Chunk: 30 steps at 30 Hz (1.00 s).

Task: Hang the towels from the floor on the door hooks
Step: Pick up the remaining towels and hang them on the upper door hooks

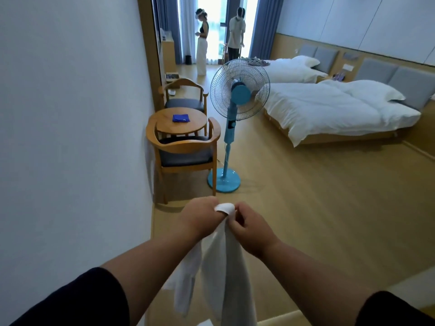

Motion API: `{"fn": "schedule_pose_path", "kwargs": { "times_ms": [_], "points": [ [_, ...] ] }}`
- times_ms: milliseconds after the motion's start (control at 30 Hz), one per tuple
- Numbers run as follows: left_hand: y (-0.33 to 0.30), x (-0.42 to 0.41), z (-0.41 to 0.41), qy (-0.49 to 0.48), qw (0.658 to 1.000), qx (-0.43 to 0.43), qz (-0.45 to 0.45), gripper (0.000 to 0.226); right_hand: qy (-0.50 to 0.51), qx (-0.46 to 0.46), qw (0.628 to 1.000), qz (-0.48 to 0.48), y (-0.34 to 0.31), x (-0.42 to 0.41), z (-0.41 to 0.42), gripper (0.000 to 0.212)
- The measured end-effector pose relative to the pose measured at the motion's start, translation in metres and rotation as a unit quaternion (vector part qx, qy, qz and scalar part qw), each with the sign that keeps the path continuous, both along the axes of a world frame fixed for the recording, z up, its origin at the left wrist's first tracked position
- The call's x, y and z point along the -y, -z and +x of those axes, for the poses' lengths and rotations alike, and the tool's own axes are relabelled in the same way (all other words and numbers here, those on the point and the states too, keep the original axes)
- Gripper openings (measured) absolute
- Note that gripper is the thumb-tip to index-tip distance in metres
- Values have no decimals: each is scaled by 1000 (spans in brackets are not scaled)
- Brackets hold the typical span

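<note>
Holding a white cloth towel (221,274) up at lower centre of the frame, both hands meeting at its top edge. Left hand (200,217) pinching a bunched fold of the towel, grip pressed together around the fabric, a small white loop of cloth poking out above the fingers. Right hand (249,229) just beside it, fingers curled, grip pinching the same top edge. Towel hanging down between the forearms toward the bottom edge, off the light wooden floor (317,208).

Standing at centre, a blue pedestal fan with a wire cage (237,95). Sitting left of it, a round wooden tabletop (195,118) carrying a folded dark blue cloth (180,118), with wooden armchairs with dark seats (186,156) on either side. Lying at right, two beds with white bedding (329,107). Standing at upper centre by the window, two people (219,38).
</note>
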<state>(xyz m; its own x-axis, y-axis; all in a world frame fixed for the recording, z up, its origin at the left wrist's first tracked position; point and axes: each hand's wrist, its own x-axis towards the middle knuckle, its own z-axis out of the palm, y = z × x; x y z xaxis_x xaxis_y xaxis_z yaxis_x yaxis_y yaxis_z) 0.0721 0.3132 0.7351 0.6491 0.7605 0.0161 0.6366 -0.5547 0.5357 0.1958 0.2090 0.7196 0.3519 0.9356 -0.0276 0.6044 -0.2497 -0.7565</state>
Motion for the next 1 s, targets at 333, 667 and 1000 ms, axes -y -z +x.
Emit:
{"fn": "schedule_pose_path", "kwargs": {
  "times_ms": [333, 667, 1000],
  "points": [
    [-10, 1, -25, -18, 999, -36, -26, 46, 156, 78, 984, -26, 17, -14, -28, 6],
    [4, -14, -38, -52, 998, 31, -8, 27, 167, 124, 978, 22, 0, -31, 0, 10],
    [46, -3, -17, -15, 976, 131, -171, 17, 16, 56, 998, 37, -3, -33, -13, 10]
  ]
}}
